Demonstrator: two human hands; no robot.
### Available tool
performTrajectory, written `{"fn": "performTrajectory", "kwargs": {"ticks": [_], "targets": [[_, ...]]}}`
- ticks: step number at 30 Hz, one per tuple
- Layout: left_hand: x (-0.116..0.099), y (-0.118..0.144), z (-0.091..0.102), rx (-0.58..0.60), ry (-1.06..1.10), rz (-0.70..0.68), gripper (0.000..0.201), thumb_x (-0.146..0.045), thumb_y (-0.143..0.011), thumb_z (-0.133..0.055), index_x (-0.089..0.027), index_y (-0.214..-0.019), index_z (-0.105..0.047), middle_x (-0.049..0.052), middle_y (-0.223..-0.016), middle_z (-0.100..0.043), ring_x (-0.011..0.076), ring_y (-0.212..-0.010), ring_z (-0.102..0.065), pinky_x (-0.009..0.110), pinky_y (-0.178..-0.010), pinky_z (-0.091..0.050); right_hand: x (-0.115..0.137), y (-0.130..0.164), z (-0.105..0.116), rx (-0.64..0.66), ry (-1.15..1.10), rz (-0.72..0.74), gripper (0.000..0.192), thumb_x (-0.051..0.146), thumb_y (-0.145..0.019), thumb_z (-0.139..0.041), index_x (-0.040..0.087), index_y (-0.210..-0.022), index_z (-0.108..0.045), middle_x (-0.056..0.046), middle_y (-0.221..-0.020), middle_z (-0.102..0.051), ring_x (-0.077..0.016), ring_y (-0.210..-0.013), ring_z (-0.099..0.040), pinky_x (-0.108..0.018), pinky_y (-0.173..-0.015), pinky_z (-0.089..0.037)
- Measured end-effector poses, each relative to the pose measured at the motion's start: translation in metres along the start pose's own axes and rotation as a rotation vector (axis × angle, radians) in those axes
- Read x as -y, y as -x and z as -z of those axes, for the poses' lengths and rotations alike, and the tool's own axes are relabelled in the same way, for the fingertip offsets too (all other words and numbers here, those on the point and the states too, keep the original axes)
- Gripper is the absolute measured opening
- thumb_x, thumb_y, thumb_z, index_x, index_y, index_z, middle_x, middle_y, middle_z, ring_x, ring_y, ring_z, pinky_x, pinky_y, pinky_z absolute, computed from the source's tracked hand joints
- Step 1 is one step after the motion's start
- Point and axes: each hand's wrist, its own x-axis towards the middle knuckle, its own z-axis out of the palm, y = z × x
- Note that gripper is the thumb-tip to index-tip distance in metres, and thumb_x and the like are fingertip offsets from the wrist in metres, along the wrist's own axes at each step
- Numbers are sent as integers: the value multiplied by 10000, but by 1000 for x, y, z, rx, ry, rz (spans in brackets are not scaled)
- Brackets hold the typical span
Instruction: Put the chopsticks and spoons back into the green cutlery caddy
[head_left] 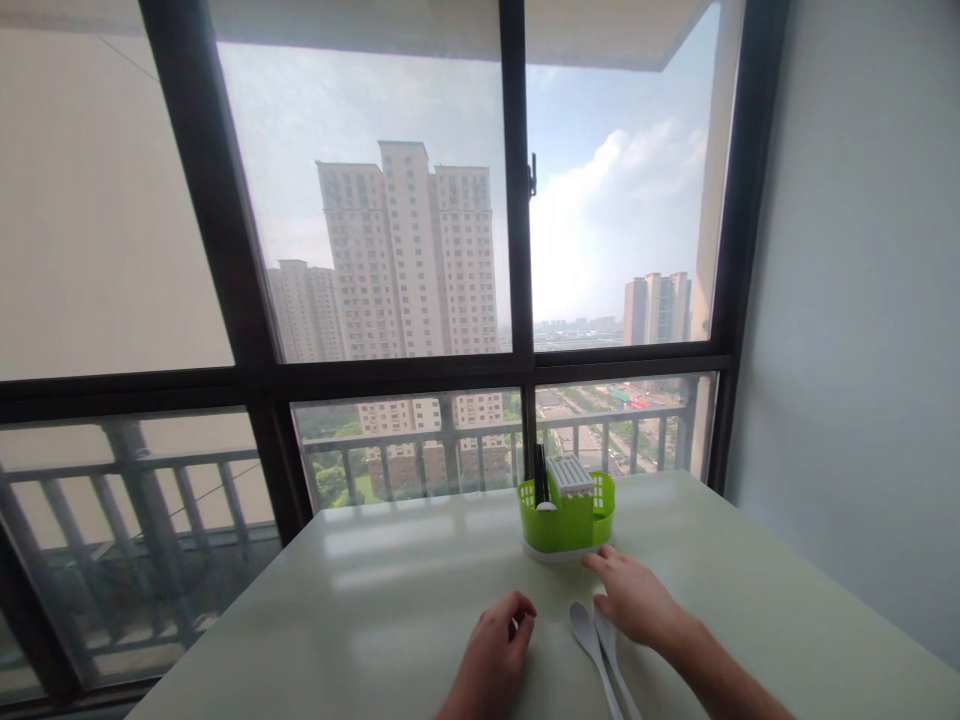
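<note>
Two white spoons (pixel 588 644) lie side by side on the table, bowls pointing away from me. My right hand (pixel 637 598) reaches over the right-hand spoon and partly covers it. Its fingers are stretched out, and the fingertips are at the white base of a green cutlery caddy (pixel 555 530); whether they touch it I cannot tell. To the left of the spoons, my left hand (pixel 499 645) rests with its fingers curled in and nothing visible in them. In the caddy stand dark chopsticks (pixel 540 475) and a white ribbed piece (pixel 571 477), with something white beside the chopsticks.
The pale glossy table (pixel 375 600) extends to a dark-framed window (pixel 390 380) behind the caddy. A plain wall (pixel 847 300) rises on the right. Outside the glass are a railing (pixel 420 450) and tall buildings (pixel 409 260).
</note>
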Motion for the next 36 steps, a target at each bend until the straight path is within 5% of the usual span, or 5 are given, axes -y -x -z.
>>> {"fn": "performTrajectory", "kwargs": {"ticks": [7,12,20,26,36], "targets": [[3,-1,-1,-1,0,7,179,-243,-931,-498,-218,-948,-675,15,-842,-690,175,-780,-606,261,-751,-421,-41,2,-41,65,-285,-172,218,69,-717,-577,195,-813,-727,-39,-860,-734,-217,-858,-687,-289,-782,-494],[6,-1,-2,-3,-2,19,190,-247,-935,-491,-214,-957,-677,18,-844,-695,174,-780,-609,254,-744,-412,-55,-10,4,35,-321,-202,178,90,-799,-522,186,-810,-671,-3,-739,-702,-169,-675,-646,-247,-626,-441],[6,-1,-4,-8,-22,19,185,-250,-939,-494,-223,-951,-676,10,-845,-695,171,-785,-603,244,-746,-403,15,-47,108,-772,-122,102,159,172,-975,-504,183,-1012,-659,-52,-925,-659,-173,-774,-611,-267,-698,-445],[6,-2,-3,2,2,20,180,-240,-934,-497,-210,-893,-670,3,-797,-686,157,-741,-587,230,-705,-391,63,-79,68,-788,165,259,164,64,-952,-543,196,-897,-623,-44,-913,-619,-172,-794,-546,-263,-701,-405],[10,-3,-6,3,-6,22,182,-240,-935,-511,-210,-887,-683,5,-818,-708,158,-769,-601,238,-734,-392,59,-84,16,-583,342,392,161,88,-918,-623,236,-876,-672,-22,-873,-698,-245,-1089,-575,-454,-1147,-327]]}}
